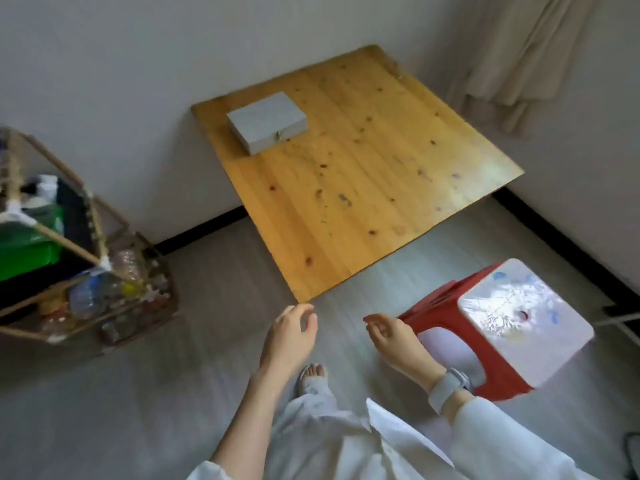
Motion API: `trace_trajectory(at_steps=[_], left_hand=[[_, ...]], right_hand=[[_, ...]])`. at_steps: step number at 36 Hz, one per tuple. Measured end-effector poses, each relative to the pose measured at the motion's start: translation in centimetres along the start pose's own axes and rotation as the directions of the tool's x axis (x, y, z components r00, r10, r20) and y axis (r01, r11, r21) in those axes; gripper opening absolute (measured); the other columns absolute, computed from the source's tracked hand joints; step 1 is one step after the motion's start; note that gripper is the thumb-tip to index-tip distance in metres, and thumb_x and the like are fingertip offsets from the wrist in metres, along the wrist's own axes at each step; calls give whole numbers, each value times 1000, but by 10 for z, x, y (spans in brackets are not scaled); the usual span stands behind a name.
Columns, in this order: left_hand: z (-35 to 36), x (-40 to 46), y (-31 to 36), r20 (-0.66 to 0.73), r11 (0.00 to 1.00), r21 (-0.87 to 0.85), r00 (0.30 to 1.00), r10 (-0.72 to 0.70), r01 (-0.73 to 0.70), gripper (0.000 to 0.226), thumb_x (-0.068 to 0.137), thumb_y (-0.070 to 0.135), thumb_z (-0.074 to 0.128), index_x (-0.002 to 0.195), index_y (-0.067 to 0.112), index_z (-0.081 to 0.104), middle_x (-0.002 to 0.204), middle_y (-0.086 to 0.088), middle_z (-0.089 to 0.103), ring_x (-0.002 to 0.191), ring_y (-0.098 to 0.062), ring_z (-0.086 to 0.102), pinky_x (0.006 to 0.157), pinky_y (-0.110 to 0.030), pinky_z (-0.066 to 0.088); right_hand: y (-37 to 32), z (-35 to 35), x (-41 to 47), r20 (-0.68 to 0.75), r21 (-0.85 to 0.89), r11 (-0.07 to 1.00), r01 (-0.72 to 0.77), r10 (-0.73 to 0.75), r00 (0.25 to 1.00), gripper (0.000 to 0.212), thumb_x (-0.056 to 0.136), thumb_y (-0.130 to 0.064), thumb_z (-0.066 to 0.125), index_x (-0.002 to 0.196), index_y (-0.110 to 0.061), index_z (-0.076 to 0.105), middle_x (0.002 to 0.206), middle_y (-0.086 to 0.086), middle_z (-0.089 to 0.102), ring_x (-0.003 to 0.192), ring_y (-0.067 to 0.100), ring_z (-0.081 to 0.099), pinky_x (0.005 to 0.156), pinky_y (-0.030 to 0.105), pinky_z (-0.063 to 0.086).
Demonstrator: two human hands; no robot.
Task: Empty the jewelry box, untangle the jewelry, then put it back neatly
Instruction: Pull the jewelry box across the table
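The jewelry box (267, 123) sits closed, clasp toward the person, at the far left corner of the low wooden table (363, 188), well apart from both hands. The left hand (294, 332) and right hand (389, 336) hang over the floor, fingers loosely curled, grasping nothing. The red stool (498, 327) stands just beside the right hand. Likely risks: knocking that stool when stepping in, or tipping the box hastily so chains knot tighter.

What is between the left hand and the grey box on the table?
In the head view, only bare wooden tabletop lies between the left hand and the closed flat grey jewelry box; nothing stands in the way.
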State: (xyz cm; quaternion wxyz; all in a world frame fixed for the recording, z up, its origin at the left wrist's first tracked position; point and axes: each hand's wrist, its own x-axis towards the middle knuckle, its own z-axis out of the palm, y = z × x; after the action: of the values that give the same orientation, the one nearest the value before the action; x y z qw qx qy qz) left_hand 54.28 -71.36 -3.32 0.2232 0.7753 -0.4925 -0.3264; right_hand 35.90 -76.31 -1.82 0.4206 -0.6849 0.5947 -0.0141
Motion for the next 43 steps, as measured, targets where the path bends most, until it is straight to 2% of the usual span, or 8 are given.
trace_trajectory(at_steps=[7,12,17,22,26,33,39,43], left_hand=[[4,133,86,236,973,56,950,204,-222,31,94,25,45,121,14,56,122,-5,55,110,-23,52,92,-32,42],[30,196,125,316,962,59,919,236,-268,31,95,26,43,121,16,55,123,-4,55,110,-21,52,90,-30,42],[56,251,144,312,981,25,934,173,-191,30,95,25,44,120,14,56,121,-5,56,109,-20,53,90,-29,43],[75,317,156,313,999,21,949,-30,25,32,96,33,40,124,21,52,128,2,50,111,-15,50,89,-28,45],[89,364,177,216,992,33,968,-126,122,31,96,33,40,123,22,52,126,4,51,112,-13,49,83,-18,30],[108,434,205,1,975,-92,979,-202,201,30,95,27,43,122,19,54,122,3,55,109,-12,52,85,-22,44],[118,457,193,-237,969,-103,940,-245,226,30,94,25,45,120,17,56,119,-1,58,108,-15,53,90,-28,46],[125,457,179,-426,977,-50,881,-208,207,29,93,22,48,118,13,59,116,-4,60,107,-19,54,87,-24,40]], right_hand=[[0,-80,64,-229,173,978,-115,153,961,29,95,-16,40,116,-10,60,118,8,64,111,22,59,98,33,42],[16,-116,111,-251,248,951,-183,245,936,30,94,-16,40,114,-11,61,115,8,66,110,21,59,95,30,44],[33,-151,186,-174,247,951,-184,230,957,30,95,-18,40,115,-10,60,115,9,66,109,21,60,93,29,44],[39,-196,279,-33,155,977,-148,155,987,29,96,-20,38,116,-12,59,100,15,70,95,29,64,82,37,50],[36,-234,348,63,36,997,-68,65,996,29,95,-19,38,115,-14,59,98,12,70,91,28,63,78,35,50],[29,-268,442,236,-46,995,86,-73,969,30,94,-15,37,116,-13,57,100,11,69,90,27,65,82,41,52],[23,-262,492,265,-104,958,268,-233,936,29,94,-16,39,113,-14,60,107,4,68,93,21,63,81,31,51],[18,-247,506,248,-85,910,405,-375,893,27,95,-19,40,113,-15,60,108,3,67,98,20,62,82,29,48]])
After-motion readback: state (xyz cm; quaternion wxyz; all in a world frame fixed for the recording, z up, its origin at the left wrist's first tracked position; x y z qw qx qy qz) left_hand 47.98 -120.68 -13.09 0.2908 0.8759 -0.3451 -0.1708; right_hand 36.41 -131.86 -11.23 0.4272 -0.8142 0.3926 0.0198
